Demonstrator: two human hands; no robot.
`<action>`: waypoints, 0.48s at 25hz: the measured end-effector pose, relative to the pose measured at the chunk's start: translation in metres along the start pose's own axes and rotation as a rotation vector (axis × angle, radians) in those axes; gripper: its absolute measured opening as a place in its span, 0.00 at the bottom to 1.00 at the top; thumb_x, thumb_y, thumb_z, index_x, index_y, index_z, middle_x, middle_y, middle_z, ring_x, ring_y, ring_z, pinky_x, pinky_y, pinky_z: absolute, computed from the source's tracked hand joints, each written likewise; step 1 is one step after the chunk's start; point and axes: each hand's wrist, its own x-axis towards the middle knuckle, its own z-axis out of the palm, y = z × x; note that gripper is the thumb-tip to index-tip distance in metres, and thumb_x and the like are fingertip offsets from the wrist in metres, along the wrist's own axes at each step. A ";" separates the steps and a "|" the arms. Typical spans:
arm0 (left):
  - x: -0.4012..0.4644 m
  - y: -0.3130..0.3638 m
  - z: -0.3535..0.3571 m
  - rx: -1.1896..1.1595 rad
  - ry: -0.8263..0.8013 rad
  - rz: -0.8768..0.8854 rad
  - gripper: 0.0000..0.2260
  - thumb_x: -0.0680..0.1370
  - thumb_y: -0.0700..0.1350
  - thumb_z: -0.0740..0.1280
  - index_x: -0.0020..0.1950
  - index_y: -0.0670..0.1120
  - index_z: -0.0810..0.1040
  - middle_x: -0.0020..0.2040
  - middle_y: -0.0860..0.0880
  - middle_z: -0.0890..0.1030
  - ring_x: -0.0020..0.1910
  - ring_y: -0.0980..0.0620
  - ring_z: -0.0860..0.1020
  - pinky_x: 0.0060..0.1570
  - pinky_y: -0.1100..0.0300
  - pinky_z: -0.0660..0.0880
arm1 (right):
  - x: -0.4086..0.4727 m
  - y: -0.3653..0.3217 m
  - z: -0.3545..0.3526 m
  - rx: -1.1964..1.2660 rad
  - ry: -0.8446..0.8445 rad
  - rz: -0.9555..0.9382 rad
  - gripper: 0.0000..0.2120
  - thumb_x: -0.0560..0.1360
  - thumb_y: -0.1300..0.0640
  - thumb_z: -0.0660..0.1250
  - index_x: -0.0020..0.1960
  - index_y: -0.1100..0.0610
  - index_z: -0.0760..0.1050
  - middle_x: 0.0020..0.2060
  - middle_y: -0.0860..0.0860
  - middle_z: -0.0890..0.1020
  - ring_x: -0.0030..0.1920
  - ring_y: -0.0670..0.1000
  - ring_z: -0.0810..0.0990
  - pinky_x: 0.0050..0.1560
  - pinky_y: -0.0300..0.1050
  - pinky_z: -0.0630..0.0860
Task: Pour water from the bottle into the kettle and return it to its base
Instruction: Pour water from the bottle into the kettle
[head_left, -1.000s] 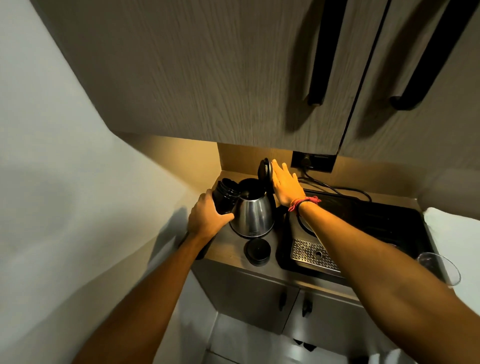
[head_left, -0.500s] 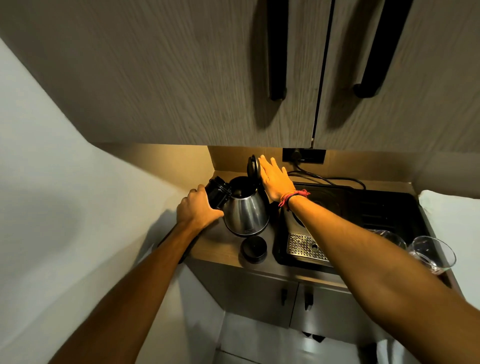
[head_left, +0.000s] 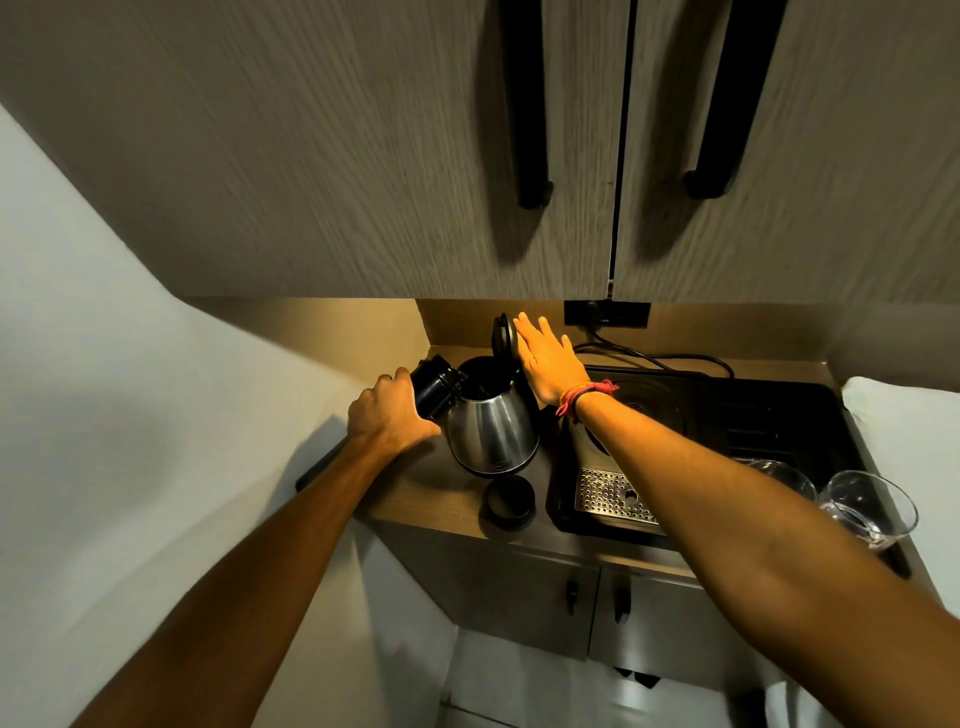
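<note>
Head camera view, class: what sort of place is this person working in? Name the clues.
Most likely a small kitchenette: a steel kettle on a narrow counter, a black cooktop beside it, and wood-grain wall cupboards overhead.

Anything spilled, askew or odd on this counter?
No spill shows. The steel kettle stands with its lid open, the black bottle tipped at its mouth; a round black cap lies loose near the counter edge.

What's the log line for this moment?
left hand: tipping bottle into kettle | right hand: holding lid open | cap: on counter
</note>
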 end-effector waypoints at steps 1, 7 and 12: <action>0.000 0.001 0.000 0.005 0.000 0.003 0.35 0.62 0.60 0.76 0.62 0.46 0.70 0.55 0.42 0.79 0.52 0.40 0.80 0.48 0.48 0.79 | 0.000 0.000 0.000 -0.002 0.002 -0.002 0.26 0.84 0.52 0.47 0.81 0.53 0.49 0.81 0.51 0.50 0.81 0.58 0.46 0.78 0.65 0.48; 0.002 0.003 -0.004 0.019 -0.012 0.007 0.34 0.60 0.58 0.76 0.60 0.47 0.70 0.52 0.43 0.79 0.49 0.42 0.81 0.46 0.50 0.80 | -0.001 0.000 -0.001 -0.012 -0.005 -0.012 0.26 0.84 0.54 0.47 0.81 0.55 0.48 0.81 0.52 0.50 0.81 0.58 0.45 0.78 0.65 0.48; 0.003 0.002 -0.004 0.031 -0.014 0.009 0.33 0.60 0.58 0.76 0.59 0.47 0.70 0.52 0.44 0.79 0.48 0.42 0.81 0.44 0.50 0.79 | -0.002 -0.001 -0.002 0.001 -0.003 -0.001 0.26 0.84 0.53 0.47 0.80 0.55 0.48 0.81 0.52 0.50 0.81 0.58 0.45 0.78 0.64 0.48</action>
